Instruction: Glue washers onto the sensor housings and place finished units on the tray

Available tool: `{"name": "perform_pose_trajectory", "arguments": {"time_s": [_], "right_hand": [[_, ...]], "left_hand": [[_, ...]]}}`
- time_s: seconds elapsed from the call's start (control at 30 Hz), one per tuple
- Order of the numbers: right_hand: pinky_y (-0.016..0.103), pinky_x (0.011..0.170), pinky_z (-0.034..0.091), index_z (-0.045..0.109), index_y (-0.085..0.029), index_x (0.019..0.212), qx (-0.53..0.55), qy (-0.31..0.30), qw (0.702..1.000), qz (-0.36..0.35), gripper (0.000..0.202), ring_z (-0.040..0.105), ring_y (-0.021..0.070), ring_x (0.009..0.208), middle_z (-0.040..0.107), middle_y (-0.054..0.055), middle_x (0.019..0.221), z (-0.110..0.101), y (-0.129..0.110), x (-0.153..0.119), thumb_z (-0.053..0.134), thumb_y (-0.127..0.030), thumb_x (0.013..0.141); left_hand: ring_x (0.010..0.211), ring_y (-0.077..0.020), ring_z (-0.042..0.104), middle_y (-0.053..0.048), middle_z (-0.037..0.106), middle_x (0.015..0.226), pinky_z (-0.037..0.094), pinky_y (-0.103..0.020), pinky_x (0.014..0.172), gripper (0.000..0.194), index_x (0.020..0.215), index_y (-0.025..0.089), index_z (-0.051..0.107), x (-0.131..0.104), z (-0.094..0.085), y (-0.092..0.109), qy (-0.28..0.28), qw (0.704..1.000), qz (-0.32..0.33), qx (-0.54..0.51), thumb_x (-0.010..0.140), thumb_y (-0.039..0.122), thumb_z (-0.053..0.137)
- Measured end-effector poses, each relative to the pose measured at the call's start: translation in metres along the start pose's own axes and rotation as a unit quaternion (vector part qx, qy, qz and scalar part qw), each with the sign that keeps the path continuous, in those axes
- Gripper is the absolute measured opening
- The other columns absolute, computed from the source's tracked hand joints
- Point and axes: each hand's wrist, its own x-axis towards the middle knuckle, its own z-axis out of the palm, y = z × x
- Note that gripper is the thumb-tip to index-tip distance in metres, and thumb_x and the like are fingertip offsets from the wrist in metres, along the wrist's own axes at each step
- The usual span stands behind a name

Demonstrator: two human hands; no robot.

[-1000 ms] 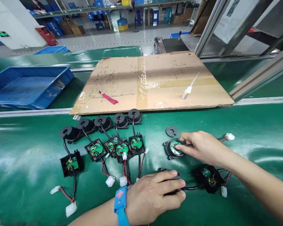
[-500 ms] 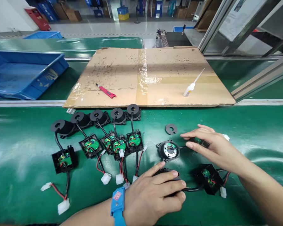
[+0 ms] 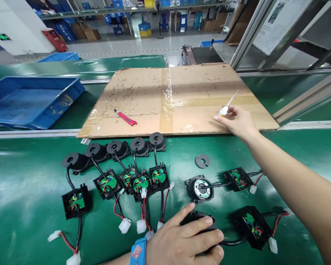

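Note:
My right hand (image 3: pixel 238 123) is closed around a small white glue bottle (image 3: pixel 223 111) with a long thin nozzle, at the cardboard's right side. With its fingers spread, my left hand (image 3: pixel 191 237) lies over a black round housing (image 3: pixel 200 217), which it mostly hides. A cable runs from that housing to a black box with a green circuit board (image 3: pixel 251 224). Just beyond my left fingertips is another round housing (image 3: pixel 200 187), its ring-shaped board facing up, wired to a second open box (image 3: pixel 238 179). A loose black foam ring (image 3: pixel 202 161) lies behind it.
Several wired housings (image 3: pixel 116 148) with open boxes (image 3: pixel 107 182) and white connectors stand in a row at left. A red utility knife (image 3: pixel 126 117) lies on the cardboard sheet (image 3: pixel 143 88). A blue bin (image 3: pixel 41 106) sits at far left; a metal frame (image 3: pixel 311 97) rises at right.
My right hand has moved from the right-hand box up to the glue bottle and grasped it. My left hand stays over the housing. The camera view has tilted up slightly.

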Motion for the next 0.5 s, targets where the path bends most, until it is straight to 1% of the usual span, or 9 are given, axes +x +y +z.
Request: {"name": "perform_pose_trajectory", "arguments": {"time_s": [0.07,0.1,0.17,0.23,0.3,0.37,0.43,0.5], "right_hand": [[0.052,0.090,0.056,0.069,-0.021,0.098,0.054,-0.012,0.998,0.016,0.048,0.068,0.0283,0.088,0.072,0.008,0.095,0.004,-0.005,0.002,0.082,-0.058,0.071],[0.050,0.091,0.056,0.067,-0.021,0.096,0.084,-0.019,0.996,0.020,0.045,0.069,0.0273,0.090,0.072,0.008,0.095,0.003,-0.009,-0.002,0.081,-0.056,0.072],[0.045,0.094,0.055,0.065,-0.023,0.101,0.141,-0.037,0.989,0.020,0.041,0.069,0.0252,0.095,0.072,0.007,0.100,-0.004,-0.019,-0.018,0.080,-0.054,0.077],[0.040,0.092,0.055,0.066,-0.024,0.107,0.187,-0.072,0.980,0.018,0.040,0.069,0.0230,0.095,0.071,0.006,0.100,-0.015,-0.031,-0.041,0.080,-0.053,0.083],[0.037,0.081,0.055,0.070,-0.025,0.112,0.225,-0.118,0.967,0.019,0.040,0.065,0.0200,0.082,0.067,0.004,0.089,-0.027,-0.042,-0.067,0.076,-0.057,0.090],[0.035,0.066,0.051,0.070,-0.027,0.114,0.266,-0.146,0.953,0.022,0.043,0.055,0.0175,0.067,0.056,-0.001,0.075,-0.035,-0.051,-0.090,0.073,-0.063,0.092],[0.033,0.054,0.044,0.067,-0.031,0.107,0.306,-0.153,0.939,0.028,0.039,0.043,0.0156,0.057,0.045,-0.005,0.065,-0.039,-0.057,-0.107,0.077,-0.064,0.089],[0.030,0.047,0.035,0.062,-0.032,0.094,0.334,-0.147,0.930,0.034,0.036,0.034,0.0137,0.051,0.038,-0.008,0.059,-0.041,-0.062,-0.117,0.085,-0.059,0.084]], "left_hand": [[0.126,-0.0093,0.063,0.013,0.076,0.122,0.023,-0.046,0.134,0.012,0.100,0.033,0.076,-0.003,0.005,0.001,0.012,1.000,-0.005,-0.001,0.102,0.026,0.066],[0.127,-0.0096,0.063,0.013,0.076,0.122,0.024,-0.046,0.134,0.011,0.100,0.033,0.076,-0.004,0.007,0.002,0.017,1.000,-0.007,-0.001,0.100,0.026,0.068],[0.129,-0.0101,0.061,0.014,0.076,0.123,0.026,-0.047,0.133,0.009,0.099,0.033,0.076,-0.006,0.009,0.003,0.019,1.000,-0.009,-0.002,0.099,0.026,0.070],[0.130,-0.0107,0.060,0.013,0.075,0.124,0.027,-0.046,0.133,0.008,0.099,0.033,0.076,-0.005,0.008,0.004,0.017,1.000,-0.012,-0.004,0.098,0.028,0.071],[0.132,-0.0117,0.059,0.012,0.074,0.127,0.028,-0.046,0.132,0.009,0.100,0.033,0.076,-0.004,0.005,0.004,0.002,1.000,-0.016,-0.009,0.099,0.027,0.069],[0.134,-0.0128,0.057,0.010,0.073,0.130,0.029,-0.046,0.131,0.012,0.104,0.033,0.076,-0.003,0.001,0.005,-0.022,0.999,-0.017,-0.016,0.100,0.026,0.066],[0.135,-0.0145,0.056,0.009,0.071,0.133,0.033,-0.045,0.129,0.014,0.105,0.032,0.076,-0.002,-0.002,0.005,-0.039,0.999,-0.015,-0.025,0.101,0.024,0.064],[0.134,-0.0157,0.056,0.008,0.071,0.133,0.039,-0.044,0.125,0.017,0.103,0.031,0.076,-0.002,-0.003,0.005,-0.036,0.999,-0.013,-0.032,0.102,0.023,0.061]]}}
